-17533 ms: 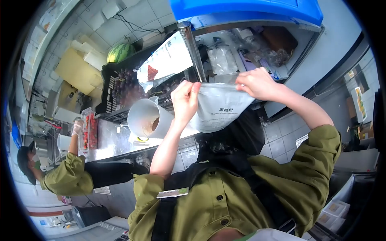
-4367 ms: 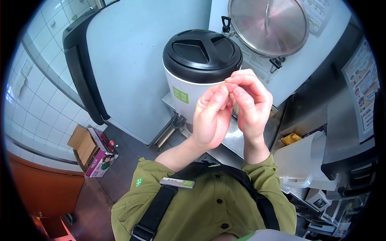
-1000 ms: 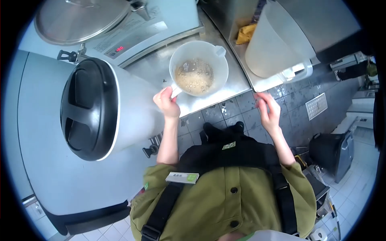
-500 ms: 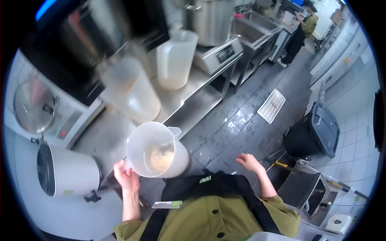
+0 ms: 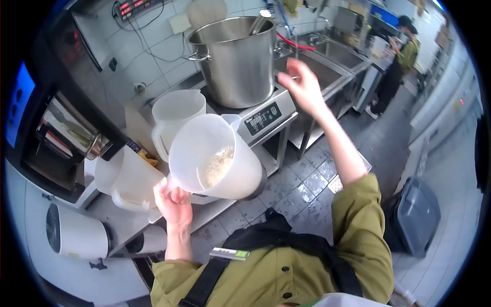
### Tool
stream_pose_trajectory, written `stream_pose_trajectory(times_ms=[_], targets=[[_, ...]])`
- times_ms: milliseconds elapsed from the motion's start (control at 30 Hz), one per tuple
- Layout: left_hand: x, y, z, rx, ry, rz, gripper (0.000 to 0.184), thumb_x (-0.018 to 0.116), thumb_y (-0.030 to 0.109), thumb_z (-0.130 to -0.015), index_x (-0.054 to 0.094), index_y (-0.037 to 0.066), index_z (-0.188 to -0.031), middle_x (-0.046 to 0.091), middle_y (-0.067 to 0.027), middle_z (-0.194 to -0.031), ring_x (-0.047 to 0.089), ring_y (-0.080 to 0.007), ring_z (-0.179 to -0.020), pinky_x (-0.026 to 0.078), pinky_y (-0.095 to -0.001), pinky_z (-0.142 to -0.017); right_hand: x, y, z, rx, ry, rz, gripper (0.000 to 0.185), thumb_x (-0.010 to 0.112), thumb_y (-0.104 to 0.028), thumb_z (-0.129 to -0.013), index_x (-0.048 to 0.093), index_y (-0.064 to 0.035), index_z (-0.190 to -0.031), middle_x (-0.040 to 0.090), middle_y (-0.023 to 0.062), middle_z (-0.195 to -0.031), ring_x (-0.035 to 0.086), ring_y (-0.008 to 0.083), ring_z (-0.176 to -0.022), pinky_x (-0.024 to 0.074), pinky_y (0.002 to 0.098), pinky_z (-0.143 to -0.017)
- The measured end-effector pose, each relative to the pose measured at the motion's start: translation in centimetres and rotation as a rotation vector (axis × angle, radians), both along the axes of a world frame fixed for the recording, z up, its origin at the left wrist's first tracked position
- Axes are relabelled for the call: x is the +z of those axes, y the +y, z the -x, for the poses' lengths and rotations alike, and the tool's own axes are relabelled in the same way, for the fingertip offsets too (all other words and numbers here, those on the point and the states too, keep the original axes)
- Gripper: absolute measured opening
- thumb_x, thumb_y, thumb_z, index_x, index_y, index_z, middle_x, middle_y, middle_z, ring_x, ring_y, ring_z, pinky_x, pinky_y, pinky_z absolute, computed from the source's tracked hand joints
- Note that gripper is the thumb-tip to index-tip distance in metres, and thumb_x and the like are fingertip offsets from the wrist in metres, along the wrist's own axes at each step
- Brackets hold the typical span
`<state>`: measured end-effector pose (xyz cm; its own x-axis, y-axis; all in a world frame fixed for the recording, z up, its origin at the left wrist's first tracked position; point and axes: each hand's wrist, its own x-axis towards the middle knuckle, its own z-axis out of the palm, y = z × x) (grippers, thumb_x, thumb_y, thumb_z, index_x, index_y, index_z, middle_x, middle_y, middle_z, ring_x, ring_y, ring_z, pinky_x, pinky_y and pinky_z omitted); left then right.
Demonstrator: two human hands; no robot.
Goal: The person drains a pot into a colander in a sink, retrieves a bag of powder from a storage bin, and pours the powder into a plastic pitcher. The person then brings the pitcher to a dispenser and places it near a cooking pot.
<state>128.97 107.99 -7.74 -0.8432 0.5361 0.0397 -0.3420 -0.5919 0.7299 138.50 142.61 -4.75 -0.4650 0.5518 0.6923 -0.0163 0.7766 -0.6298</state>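
My left hand (image 5: 175,205) is closed around the handle of a translucent plastic pitcher (image 5: 192,153), held tilted in front of me. Pale, grainy stuff (image 5: 220,165) lies inside it. My right hand (image 5: 303,86) is raised, fingers apart and holding nothing, just right of a big steel stockpot (image 5: 238,66). The pot stands on an induction cooker (image 5: 266,118) with a control panel; a metal utensil handle (image 5: 260,23) leans at its rim. Behind the held pitcher stands a second pitcher (image 5: 176,108), and a third (image 5: 132,179) sits on the counter to the left.
Metal sinks (image 5: 317,71) line the wall beyond the pot, with a red hose (image 5: 296,43) above. A co-worker (image 5: 401,61) stands farther along. A lidded dark bin (image 5: 417,217) is at the right. At the left are a black-framed machine (image 5: 51,128) and a white cylindrical container (image 5: 79,233).
My right hand has risen from beside my body to near the stockpot. The view has turned toward the cooker, and the held pitcher is now nearer to it.
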Motion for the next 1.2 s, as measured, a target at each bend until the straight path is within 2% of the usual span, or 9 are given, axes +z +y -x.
stream_pose_trajectory(times_ms=[100, 267, 367, 400, 467, 500, 533, 800, 1200], targets=[[0.9, 3.1, 0.9, 0.115, 0.009, -0.068, 0.032, 0.045, 0.025, -0.079, 0.033, 0.014, -0.05, 0.027, 0.0062, -0.043, 0.026, -0.0046, -0.04, 0.021, -0.019, -0.04, 5.1, 8.2, 8.2, -0.093, 0.037, -0.213, 0.089, 0.065, -0.047, -0.062, 0.027, 0.004, -0.123, 0.036, 0.0219, -0.122, 0.035, 0.0313, -0.114, 0.0287, 0.0367, -0.094], [7.5, 7.5, 1.1, 0.292, 0.012, 0.015, 0.034, 0.044, 0.026, -0.079, 0.034, 0.015, -0.049, 0.03, 0.0068, -0.041, 0.029, -0.0044, -0.04, 0.021, -0.0186, -0.04, 11.2, 15.4, 17.5, 0.285, 0.138, 0.007, 0.041, 0.065, -0.033, -0.07, 0.054, 0.0009, -0.089, 0.062, 0.0067, -0.075, 0.056, 0.0116, -0.074, 0.0421, 0.0233, -0.071], [11.4, 10.8, 0.3, 0.495, 0.073, 0.059, 0.029, 0.044, 0.026, -0.081, 0.04, 0.015, -0.055, 0.031, 0.0088, -0.043, 0.03, -0.0017, -0.039, 0.024, -0.0166, -0.037, 14.0, 22.8, 22.8, 0.491, 0.436, 0.34, 0.022, 0.062, -0.02, -0.072, 0.054, 0.0009, -0.073, 0.061, 0.0098, -0.071, 0.053, 0.0112, -0.063, 0.0401, 0.0259, -0.069], [12.1, 11.6, 0.7, 0.643, 0.08, 0.053, 0.027, 0.045, 0.026, -0.082, 0.042, 0.015, -0.057, 0.032, 0.0092, -0.043, 0.03, -0.0007, -0.038, 0.024, -0.0154, -0.037, 14.9, 23.4, 23.5, 0.666, 0.579, 0.572, 0.017, 0.058, -0.016, -0.074, 0.049, -0.0045, -0.066, 0.049, 0.0064, -0.057, 0.05, 0.0199, -0.049, 0.0447, 0.0325, -0.053], [14.0, 12.8, 1.4, 0.604, 0.229, 0.101, 0.023, 0.046, 0.023, -0.082, 0.044, 0.015, -0.062, 0.033, 0.0102, -0.045, 0.031, 0.0, -0.038, 0.024, -0.0151, -0.035, 15.9, 24.3, 24.5, 0.74, 0.524, 0.69, 0.019, 0.056, -0.015, -0.073, 0.042, -0.011, -0.061, 0.039, 0.0003, -0.048, 0.04, 0.0135, -0.038, 0.0406, 0.0306, -0.044], [16.3, 16.6, 1.2, 1.0, 0.07, 0.188, 0.023, 0.046, 0.023, -0.083, 0.044, 0.015, -0.061, 0.03, 0.0102, -0.045, 0.028, 0.0004, -0.038, 0.021, -0.0153, -0.033, 15.9, 25.5, 25.5, 0.867, 0.455, 0.819, 0.018, 0.054, -0.016, -0.073, 0.041, -0.0109, -0.062, 0.038, 0.0001, -0.048, 0.039, 0.0131, -0.038, 0.0388, 0.0298, -0.042], [16.7, 15.7, 1.8, 0.765, 0.237, 0.165, 0.024, 0.046, 0.022, -0.083, 0.043, 0.014, -0.061, 0.028, 0.0098, -0.045, 0.025, 0.0005, -0.038, 0.018, -0.0151, -0.033, 16.1, 26.7, 26.3, 0.99, 0.391, 0.946, 0.017, 0.053, -0.017, -0.073, 0.04, -0.0107, -0.063, 0.037, -0.0002, -0.047, 0.037, 0.0128, -0.038, 0.037, 0.0291, -0.041], [22.6, 26.1, 7.4, 1.329, 0.336, 0.624, 0.013, 0.047, 0.021, -0.082, 0.051, 0.008, -0.08, 0.038, 0.0067, -0.053, 0.025, -0.0005, -0.045, 0.018, -0.0154, -0.04, 21.6, 30.6, 25.8, 1.334, 0.186, 0.646, 0.031, 0.049, -0.017, -0.076, 0.032, -0.0172, -0.05, 0.029, -0.0093, -0.039, 0.028, 0.0023, -0.029, 0.0277, 0.0193, -0.03], [23.5, 29.9, 13.1, 1.421, 0.578, 1.005, 0.027, 0.045, 0.025, -0.081, 0.043, 0.009, -0.059, 0.024, 0.0056, -0.05, 0.02, -0.0046, -0.048, 0.018, -0.0196, -0.047, 18.3, 34.8, 30.2, 1.171, 0.314, 0.366, 0.025, 0.045, -0.025, -0.08, 0.038, -0.0094, -0.062, 0.041, -0.0005, -0.051, 0.042, 0.0093, -0.043, 0.041, 0.0244, -0.045]])
